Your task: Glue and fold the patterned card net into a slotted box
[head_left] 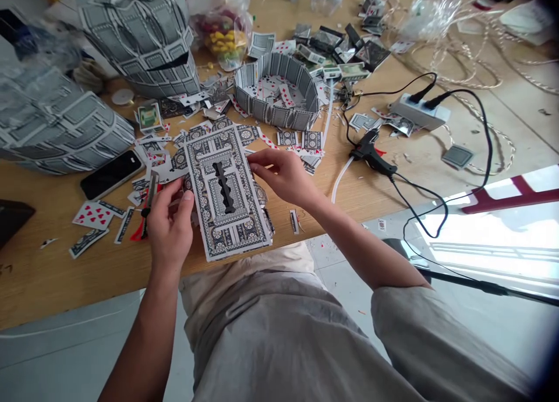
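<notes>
A rectangular playing-card panel point(253, 230), patterned in grey and white, is tilted at the table's front edge. A black scalloped strip point(224, 187) runs along its middle. My left hand point(171, 221) is at its left edge, with curled fingers partly hidden and the thumb beside the edge. On the opposite side, my right hand point(282, 175) grips the upper right edge between thumb and fingers. Just left of my left hand lies a red utility knife point(151, 195). Loose playing cards point(92, 214) and cut card strips are scattered around the panel; its underside is hidden.
An oval ring of folded cards point(277, 117) stands behind the panel. Large woven card pieces point(65, 122) and a phone point(112, 175) are on the left. To the right are a glue gun point(371, 151), its trailing cable and a power strip point(419, 110).
</notes>
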A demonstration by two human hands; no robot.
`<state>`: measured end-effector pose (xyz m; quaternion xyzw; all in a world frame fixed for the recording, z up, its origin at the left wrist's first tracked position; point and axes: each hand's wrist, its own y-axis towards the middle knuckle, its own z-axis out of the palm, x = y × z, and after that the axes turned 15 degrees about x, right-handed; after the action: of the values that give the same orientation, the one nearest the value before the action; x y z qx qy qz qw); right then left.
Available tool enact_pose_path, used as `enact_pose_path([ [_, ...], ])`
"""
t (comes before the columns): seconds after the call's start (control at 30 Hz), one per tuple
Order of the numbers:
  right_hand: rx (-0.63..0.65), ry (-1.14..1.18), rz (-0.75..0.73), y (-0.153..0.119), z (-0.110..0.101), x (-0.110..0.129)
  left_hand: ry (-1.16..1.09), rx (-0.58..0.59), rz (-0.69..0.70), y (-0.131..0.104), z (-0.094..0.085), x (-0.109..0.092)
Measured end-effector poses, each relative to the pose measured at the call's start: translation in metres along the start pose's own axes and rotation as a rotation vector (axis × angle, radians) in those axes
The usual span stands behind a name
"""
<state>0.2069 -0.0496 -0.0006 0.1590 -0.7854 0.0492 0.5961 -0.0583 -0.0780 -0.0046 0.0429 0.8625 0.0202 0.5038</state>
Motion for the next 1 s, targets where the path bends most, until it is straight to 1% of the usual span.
enact_pose_path([
  [0.13,0.006,0.006,-0.016,-0.002,-0.001,0.002,-0.038,-0.016,0.039,0.002,0.004,-0.004],
  [0.23,0.004,0.018,-0.021,-0.004,-0.004,0.006,-0.070,0.010,0.085,0.003,0.006,-0.007],
  [0.3,0.025,0.048,-0.019,-0.005,-0.004,0.010,-0.072,0.031,0.100,0.003,0.007,-0.009],
  [0.37,0.040,0.103,-0.016,-0.006,-0.004,0.012,-0.067,0.040,0.106,0.002,0.008,-0.010],
  [0.47,0.018,0.151,-0.007,-0.007,-0.001,0.012,-0.072,0.054,0.110,0.000,0.009,-0.010],
  [0.7,0.003,0.170,0.028,-0.006,0.001,0.007,-0.129,0.066,0.107,0.000,0.010,-0.014],
  [1.0,-0.054,0.165,0.058,-0.008,0.004,0.014,-0.176,0.064,0.102,-0.001,0.013,-0.014],
])
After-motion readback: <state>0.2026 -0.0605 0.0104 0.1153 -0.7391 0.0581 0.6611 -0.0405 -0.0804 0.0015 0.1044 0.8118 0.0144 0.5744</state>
